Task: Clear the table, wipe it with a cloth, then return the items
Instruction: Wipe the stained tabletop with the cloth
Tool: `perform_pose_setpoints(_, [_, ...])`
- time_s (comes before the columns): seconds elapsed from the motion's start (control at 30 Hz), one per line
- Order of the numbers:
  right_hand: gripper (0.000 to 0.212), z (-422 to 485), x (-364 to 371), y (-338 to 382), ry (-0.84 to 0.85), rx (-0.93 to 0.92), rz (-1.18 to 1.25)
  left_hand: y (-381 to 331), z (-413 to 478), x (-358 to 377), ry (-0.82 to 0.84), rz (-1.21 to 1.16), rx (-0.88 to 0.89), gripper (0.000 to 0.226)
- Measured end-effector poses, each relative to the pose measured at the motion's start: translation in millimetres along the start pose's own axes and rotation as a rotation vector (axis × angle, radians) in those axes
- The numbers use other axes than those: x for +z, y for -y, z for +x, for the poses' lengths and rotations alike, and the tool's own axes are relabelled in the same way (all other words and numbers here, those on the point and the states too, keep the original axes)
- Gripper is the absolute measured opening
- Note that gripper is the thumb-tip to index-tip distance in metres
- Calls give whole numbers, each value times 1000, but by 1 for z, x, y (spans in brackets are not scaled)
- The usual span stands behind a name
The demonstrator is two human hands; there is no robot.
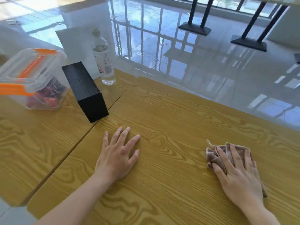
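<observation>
Head view: two bare hands on a yellow wood-grain table (170, 111), seen from above; near edge to far follows.
Right hand (238, 174): flat, palm down, fingers slightly spread and pressing a crumpled brownish-pink cloth (212, 155) to the tabletop; pressing rather than pinching.
Cloth: under and just ahead-left of the right fingers; bunched, no clear long axis, a loose corner poking up-left.
Left hand (117, 157): flat on bare wood, fingers apart, holding nothing; well apart from the cloth.
Key relation: unwiped-looking wood lies left and ahead of the cloth, toward the left hand; the right hand already holds the cloth down, so the wiping stroke is its job, I judge.
Seam (68, 153): a dark gap runs diagonally between this table and the adjoining one on the left.
Black rectangular box (86, 91): closed, on edge, leaning; it sits astride the seam's far part; contents hidden.
Clear plastic container with orange clips (32, 78): on the left table, lid on; reddish packets inside.
Clear water bottle (103, 57): upright, capped, near the far edge; little water showing, level uncertain.
Stage: clearing seems done; wiping in hand; return not yet done.
</observation>
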State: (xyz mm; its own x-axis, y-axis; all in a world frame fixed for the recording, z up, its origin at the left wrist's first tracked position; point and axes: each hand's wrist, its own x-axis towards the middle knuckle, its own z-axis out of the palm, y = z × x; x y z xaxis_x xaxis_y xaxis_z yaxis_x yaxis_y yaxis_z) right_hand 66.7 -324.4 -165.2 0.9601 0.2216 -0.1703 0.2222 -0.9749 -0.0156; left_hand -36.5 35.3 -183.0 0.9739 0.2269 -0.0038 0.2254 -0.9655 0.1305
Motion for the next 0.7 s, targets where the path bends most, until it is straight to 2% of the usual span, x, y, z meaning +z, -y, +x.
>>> perform_pose_setpoints(0.13, [68,6,4,77,-43,-63,10,1,-1,2,13,1,8,60])
perform_pose_setpoints(0.27, [63,10,5,165,-25,-297,41,9,-1,2,7,-57,48,61])
perform_pose_setpoints(0.37, [58,3,1,149,-4,-429,-12,24,-7,2,24,-94,126,62])
perform_pose_setpoints(0.43, [58,-13,2,101,-16,-302,6,33,-14,4,31,-57,192,64])
perform_pose_setpoints(0.53, [65,-35,2,38,-2,78,13,33,-17,4,35,-32,229,65])
perform_pose_setpoints(0.6, [72,-31,2,34,14,281,36,30,-16,5,28,-15,226,65])
perform_pose_setpoints(0.7, [74,5,2,81,7,332,72,31,-16,3,11,-17,226,65])
